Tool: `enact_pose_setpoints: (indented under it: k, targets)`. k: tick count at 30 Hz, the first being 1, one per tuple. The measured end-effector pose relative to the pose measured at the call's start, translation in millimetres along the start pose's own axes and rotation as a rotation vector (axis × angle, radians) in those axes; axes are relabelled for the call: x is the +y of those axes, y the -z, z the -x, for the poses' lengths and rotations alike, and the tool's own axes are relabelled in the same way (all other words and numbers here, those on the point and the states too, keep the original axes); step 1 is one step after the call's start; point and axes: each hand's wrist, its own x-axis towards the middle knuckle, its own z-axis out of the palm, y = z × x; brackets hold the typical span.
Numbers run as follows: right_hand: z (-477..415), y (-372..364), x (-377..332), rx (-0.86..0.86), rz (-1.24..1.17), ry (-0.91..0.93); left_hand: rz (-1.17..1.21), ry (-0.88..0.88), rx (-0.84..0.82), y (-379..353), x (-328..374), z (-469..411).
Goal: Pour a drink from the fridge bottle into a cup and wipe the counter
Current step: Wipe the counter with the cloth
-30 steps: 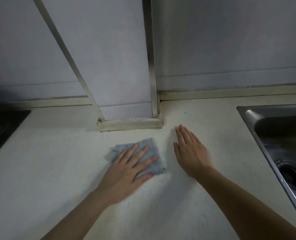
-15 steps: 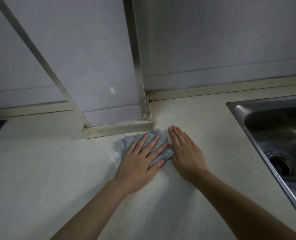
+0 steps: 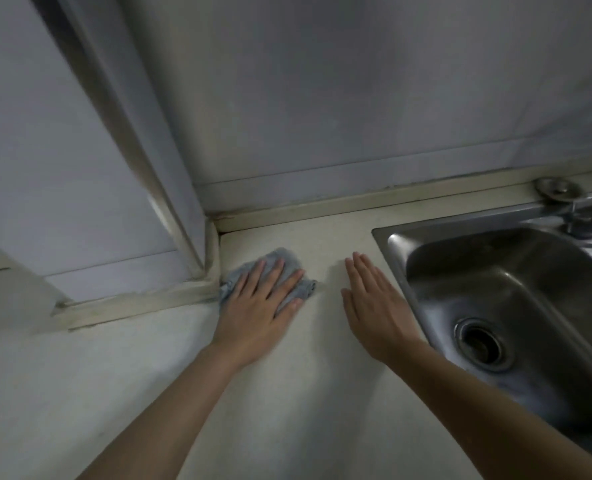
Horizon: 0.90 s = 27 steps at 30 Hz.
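Observation:
A crumpled grey-blue cloth (image 3: 280, 259) lies on the pale counter (image 3: 97, 382), tucked against the corner of a boxed wall column. My left hand (image 3: 259, 306) presses flat on the cloth with fingers spread, covering most of it. My right hand (image 3: 374, 303) rests flat on the bare counter to the right, fingers together, holding nothing, close to the sink's left rim. No bottle or cup is in view.
A steel sink (image 3: 488, 292) with a round drain (image 3: 481, 342) fills the right side. A tap base (image 3: 557, 190) sits on its back rim. The boxed column (image 3: 114, 265) juts out at the left, and the wall runs along the back.
My left hand has slid the cloth farther right and back, into the corner beside the column. My right hand has moved right, apart from the cloth, toward the sink.

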Motion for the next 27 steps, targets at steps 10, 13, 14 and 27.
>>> enact_pose_setpoints:
  k: [10, 13, 14, 27]
  targets:
    - [-42, 10, 35, 0.02, 0.08, 0.132, 0.012, 0.076, -0.021, -11, 41, -77]
    - [-51, 12, 30, 0.011, 0.148, 0.184, 0.009, 0.052, -0.024, -8, 47, -72]
    - [-51, 11, 30, 0.009, 0.168, 0.194, 0.008, 0.048, -0.022, -7, 50, -69]
    - [44, 11, 29, -0.033, 0.112, 0.146, -0.018, 0.042, -0.012, -11, 95, 38]
